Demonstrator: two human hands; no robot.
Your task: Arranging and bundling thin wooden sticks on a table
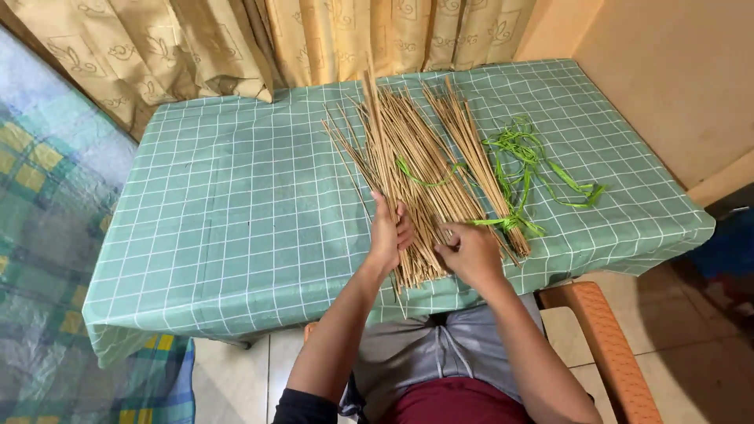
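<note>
Gripping a few thin tan sticks [375, 133], my left hand [389, 233] is closed around them. Right hand [469, 251] pinches the loose stick pile [428, 169] on the green checked tablecloth [236, 204]

A desk [236, 204] stands under a green cloth with a white grid, its edges hanging over the front and sides. Behind it hang beige curtains [236, 39] with a pale pattern, reaching down to the desk's far edge. To the right is a plain peach wall [675, 71]. On the left lies a checked blanket [39, 235] in green, blue and yellow. The floor [699, 353] has light tiles, and an orange chair arm [613, 345] shows at lower right.
</note>
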